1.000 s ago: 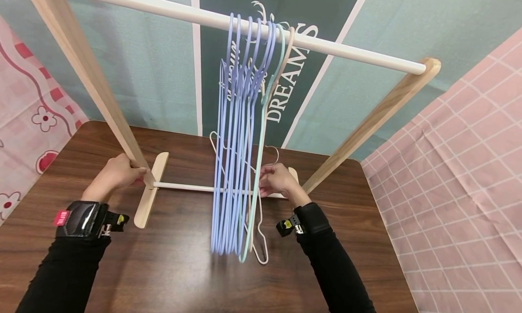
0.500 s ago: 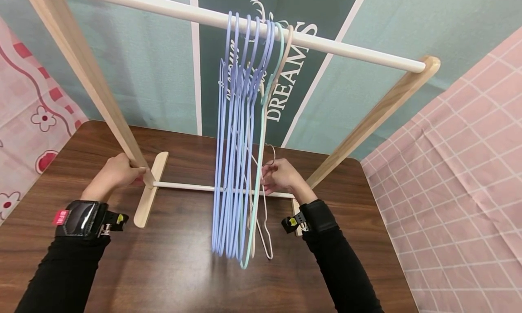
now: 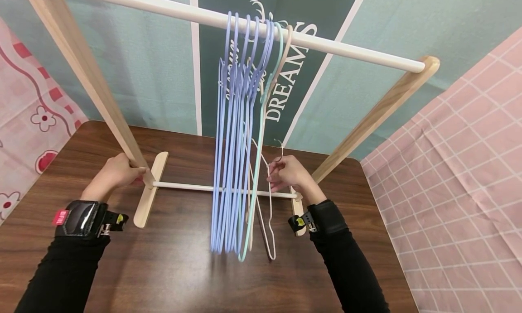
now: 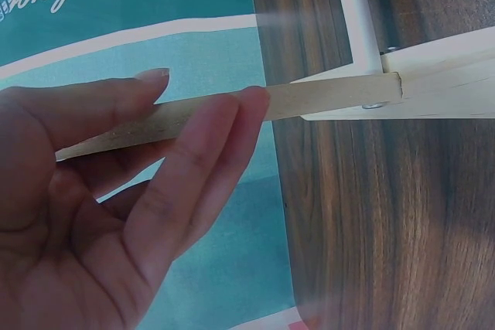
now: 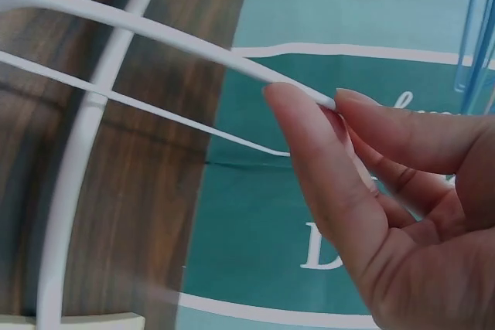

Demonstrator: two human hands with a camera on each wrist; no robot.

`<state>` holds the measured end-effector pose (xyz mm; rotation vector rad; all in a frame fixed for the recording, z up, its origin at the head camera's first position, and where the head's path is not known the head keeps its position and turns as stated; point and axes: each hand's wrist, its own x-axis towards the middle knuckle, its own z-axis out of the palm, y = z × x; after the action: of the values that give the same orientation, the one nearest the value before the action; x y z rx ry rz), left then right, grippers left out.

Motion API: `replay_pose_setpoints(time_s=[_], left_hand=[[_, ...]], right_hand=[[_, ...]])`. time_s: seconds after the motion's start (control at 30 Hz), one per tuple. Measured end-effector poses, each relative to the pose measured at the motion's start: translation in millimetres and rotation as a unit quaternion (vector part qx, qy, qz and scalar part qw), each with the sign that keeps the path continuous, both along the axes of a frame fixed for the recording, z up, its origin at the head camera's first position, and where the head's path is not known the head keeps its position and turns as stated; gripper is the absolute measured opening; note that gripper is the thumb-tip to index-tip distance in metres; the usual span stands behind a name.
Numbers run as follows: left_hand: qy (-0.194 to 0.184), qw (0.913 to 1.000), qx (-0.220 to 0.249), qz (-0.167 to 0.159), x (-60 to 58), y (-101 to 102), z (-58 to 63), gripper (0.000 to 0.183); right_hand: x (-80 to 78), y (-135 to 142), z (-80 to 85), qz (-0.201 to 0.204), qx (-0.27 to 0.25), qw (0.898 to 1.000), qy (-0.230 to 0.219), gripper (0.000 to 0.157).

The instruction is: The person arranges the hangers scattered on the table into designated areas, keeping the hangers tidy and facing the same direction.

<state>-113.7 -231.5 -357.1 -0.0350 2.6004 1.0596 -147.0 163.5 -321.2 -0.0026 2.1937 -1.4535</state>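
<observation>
My left hand [image 3: 116, 175] grips the left wooden upright [image 3: 89, 77] of a clothes rack low down, just above its foot. The left wrist view shows thumb and fingers on both sides of this upright. To the right of the hanging row, my right hand [image 3: 289, 175] pinches a white clothes hanger [image 3: 270, 209] between thumb and fingers. That hanger's hook stands up behind the hand, and its far part is hidden behind the row. Several blue hangers [image 3: 232, 89] hang from the white top rail [image 3: 346, 50], with a teal hanger [image 3: 281, 41] and a beige hanger [image 3: 288, 39] at their right.
Low across the rack runs a white bar [image 3: 185, 186] between two wooden feet, the left foot [image 3: 144, 209] on the brown table [image 3: 171, 276]. A teal printed cloth [image 3: 155, 77] hangs behind, and pink checked cloth [image 3: 461, 177] covers the right side.
My right hand has moved right, drawing the white hanger out from behind the hanging row. The left hand has kept its hold on the upright.
</observation>
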Motion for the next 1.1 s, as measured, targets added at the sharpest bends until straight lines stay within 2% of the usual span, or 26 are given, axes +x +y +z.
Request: replay_pose_setpoints(time_s=[0.33, 0.57, 0.87, 1.1], left_hand=[[0.009, 0.9999, -0.004, 0.003, 0.1, 1, -2.0, 0.044], [0.008, 0.9999, -0.004, 0.005, -0.3, 1, -2.1, 0.044], [0.003, 0.9999, -0.010, 0.003, -0.2, 1, -0.5, 0.044], [0.001, 1.0000, -0.007, 0.003, 0.1, 1, -0.7, 0.045]], right_hand=[[3.1, 8, 19.0, 0.002, -0.002, 1.000, 0.024, 0.016], [4.2, 14, 34.5, 0.020, 0.007, 0.999, 0.041, 0.009], [6.4, 17, 56.5, 0.021, -0.003, 0.998, 0.052, 0.010], [10.9, 20, 76.0, 0.014, 0.003, 0.995, 0.100, 0.007]])
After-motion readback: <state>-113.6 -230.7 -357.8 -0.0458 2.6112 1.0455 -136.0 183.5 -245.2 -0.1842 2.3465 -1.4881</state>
